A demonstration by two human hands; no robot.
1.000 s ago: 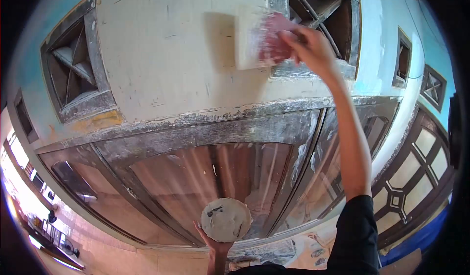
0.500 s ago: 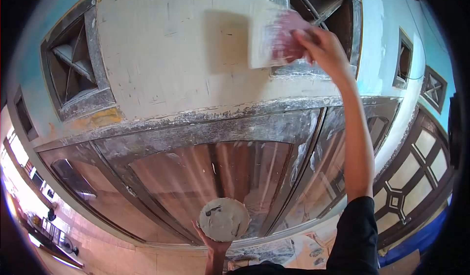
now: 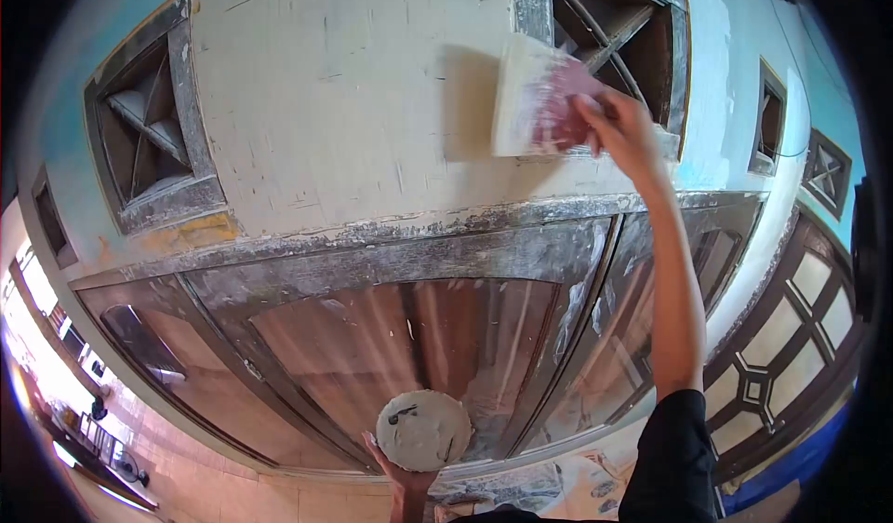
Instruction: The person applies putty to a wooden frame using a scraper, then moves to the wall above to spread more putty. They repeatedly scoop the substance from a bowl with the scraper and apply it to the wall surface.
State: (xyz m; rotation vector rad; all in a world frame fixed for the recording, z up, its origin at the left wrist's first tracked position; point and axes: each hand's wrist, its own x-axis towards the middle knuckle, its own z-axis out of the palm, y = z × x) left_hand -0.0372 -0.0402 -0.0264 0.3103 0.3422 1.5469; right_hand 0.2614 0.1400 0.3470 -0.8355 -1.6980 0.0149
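Note:
My right hand (image 3: 625, 132) is raised high, its fingers closed on a wide, flat reddish putty spreader (image 3: 569, 104) whose blade is smeared with pale putty. The blade stands over the cream-coated wall (image 3: 344, 104) at the lower left corner of a wooden vent frame (image 3: 680, 67) and throws a shadow to its left. Low in the view, my left hand (image 3: 409, 482) supports a round, shallow container (image 3: 470, 430) from below. Greyish-white putty (image 3: 428, 435) fills it, with a dark streak near its upper left.
Below the wall runs a worn wooden door frame (image 3: 437, 258) with glass panels (image 3: 326, 337). Another vent opening (image 3: 149, 123) sits at the left. A patterned door (image 3: 781, 346) stands at the right, and splattered sheeting (image 3: 530, 481) lies on the tiled floor (image 3: 214, 486).
My right hand and the spreader have moved a little down and to the right along the wall. The left hand still holds the container, and the view has shifted slightly.

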